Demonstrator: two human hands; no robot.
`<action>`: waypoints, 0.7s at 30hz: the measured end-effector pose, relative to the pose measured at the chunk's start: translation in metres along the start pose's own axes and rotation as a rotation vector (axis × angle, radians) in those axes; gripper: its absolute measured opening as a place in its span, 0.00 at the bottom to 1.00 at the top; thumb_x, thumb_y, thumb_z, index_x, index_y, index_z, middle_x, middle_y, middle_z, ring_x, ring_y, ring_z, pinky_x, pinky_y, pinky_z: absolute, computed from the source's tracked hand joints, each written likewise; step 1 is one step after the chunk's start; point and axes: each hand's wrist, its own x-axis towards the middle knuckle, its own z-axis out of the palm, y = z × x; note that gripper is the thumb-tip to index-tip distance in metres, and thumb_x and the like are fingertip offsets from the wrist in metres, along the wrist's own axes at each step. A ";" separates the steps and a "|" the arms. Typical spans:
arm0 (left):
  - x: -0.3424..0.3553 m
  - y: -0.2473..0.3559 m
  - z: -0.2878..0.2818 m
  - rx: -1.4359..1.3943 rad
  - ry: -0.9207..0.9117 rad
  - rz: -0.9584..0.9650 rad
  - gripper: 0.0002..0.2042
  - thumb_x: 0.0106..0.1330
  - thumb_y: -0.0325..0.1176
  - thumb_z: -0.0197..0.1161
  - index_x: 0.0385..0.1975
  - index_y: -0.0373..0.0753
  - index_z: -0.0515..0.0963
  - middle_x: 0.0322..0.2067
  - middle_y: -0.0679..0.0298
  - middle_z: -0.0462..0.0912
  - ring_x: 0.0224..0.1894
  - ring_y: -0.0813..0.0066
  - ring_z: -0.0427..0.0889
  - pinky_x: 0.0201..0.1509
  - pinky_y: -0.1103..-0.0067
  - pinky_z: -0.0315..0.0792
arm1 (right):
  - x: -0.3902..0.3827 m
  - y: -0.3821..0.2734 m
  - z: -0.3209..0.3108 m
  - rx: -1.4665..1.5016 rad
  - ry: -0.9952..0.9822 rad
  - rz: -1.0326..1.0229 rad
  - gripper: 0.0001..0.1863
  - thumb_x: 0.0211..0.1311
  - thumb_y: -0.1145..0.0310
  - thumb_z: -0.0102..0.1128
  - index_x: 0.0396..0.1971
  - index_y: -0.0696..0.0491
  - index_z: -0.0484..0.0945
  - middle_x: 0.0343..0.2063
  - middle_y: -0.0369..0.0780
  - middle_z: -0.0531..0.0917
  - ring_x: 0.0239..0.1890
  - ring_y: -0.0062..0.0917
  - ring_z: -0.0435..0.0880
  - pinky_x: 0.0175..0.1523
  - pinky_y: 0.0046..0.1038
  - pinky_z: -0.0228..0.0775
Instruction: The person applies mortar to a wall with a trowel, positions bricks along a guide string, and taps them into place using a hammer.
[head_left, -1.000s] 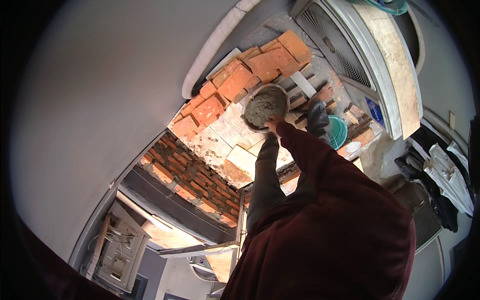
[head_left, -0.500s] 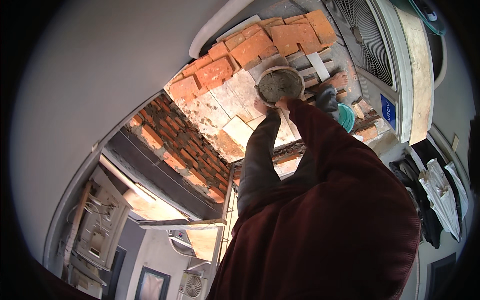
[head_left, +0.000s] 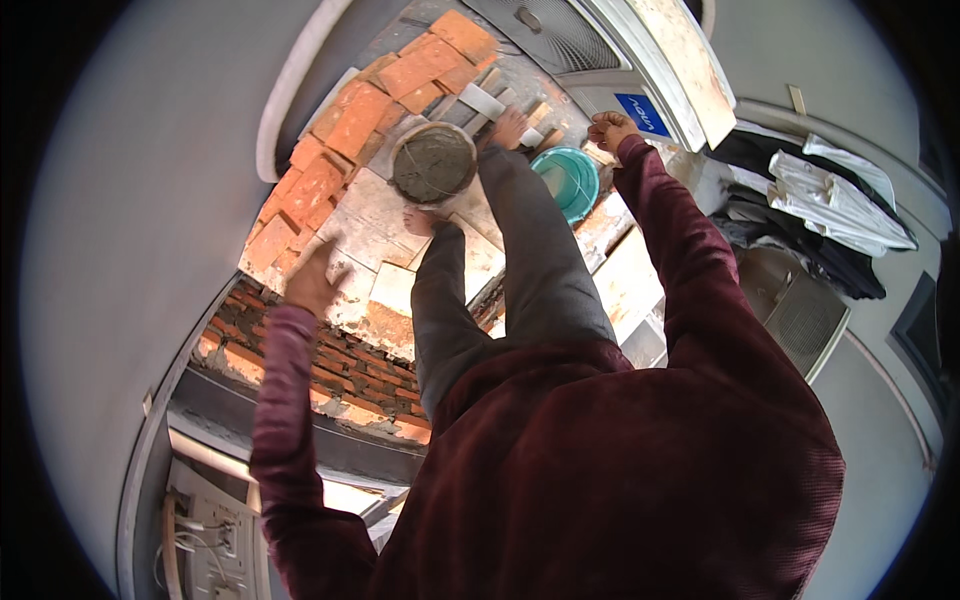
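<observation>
Several orange bricks (head_left: 345, 130) lie unset beyond the open left hand (head_left: 315, 282) flat on the ledge (head_left: 375, 225); mortar pan (head_left: 433, 162) full; right hand (head_left: 610, 130) fisted, contents indiscernible.

The teal bucket (head_left: 568, 180) is partly covered by a leg. The right hand (head_left: 608, 128) grip is too small to be determined. The picture corners are blacked out.

Pale plastered wall (head_left: 130, 200) fills the left side, daylight on it – a white pipe (head_left: 290, 90) curves along its top edge. Unfinished red brick wall (head_left: 340, 360) below, mortar-stained. Outdoor air-conditioner unit (head_left: 560, 30) top centre, dark and white clothes (head_left: 820, 200) hanging right.
</observation>
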 end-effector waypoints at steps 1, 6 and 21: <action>-0.013 -0.003 0.044 -0.017 -0.202 0.043 0.33 0.66 0.43 0.66 0.68 0.39 0.63 0.65 0.48 0.70 0.66 0.53 0.70 0.71 0.68 0.63 | 0.004 0.020 -0.019 0.014 0.053 -0.001 0.10 0.71 0.67 0.53 0.46 0.50 0.79 0.36 0.38 0.87 0.32 0.22 0.85 0.37 0.27 0.77; -0.065 0.020 0.260 -0.481 -0.392 -0.136 0.49 0.59 0.56 0.69 0.73 0.36 0.51 0.72 0.43 0.54 0.71 0.48 0.62 0.73 0.66 0.60 | 0.000 0.164 -0.016 0.037 -0.170 0.252 0.11 0.65 0.66 0.55 0.45 0.49 0.78 0.31 0.42 0.83 0.30 0.32 0.82 0.28 0.39 0.72; 0.245 0.032 0.264 -1.271 0.564 -0.240 0.39 0.66 0.42 0.69 0.69 0.29 0.56 0.64 0.50 0.66 0.64 0.64 0.67 0.66 0.72 0.64 | 0.139 0.447 0.195 0.288 0.306 0.458 0.39 0.57 0.60 0.72 0.63 0.45 0.56 0.50 0.45 0.75 0.45 0.37 0.78 0.38 0.42 0.75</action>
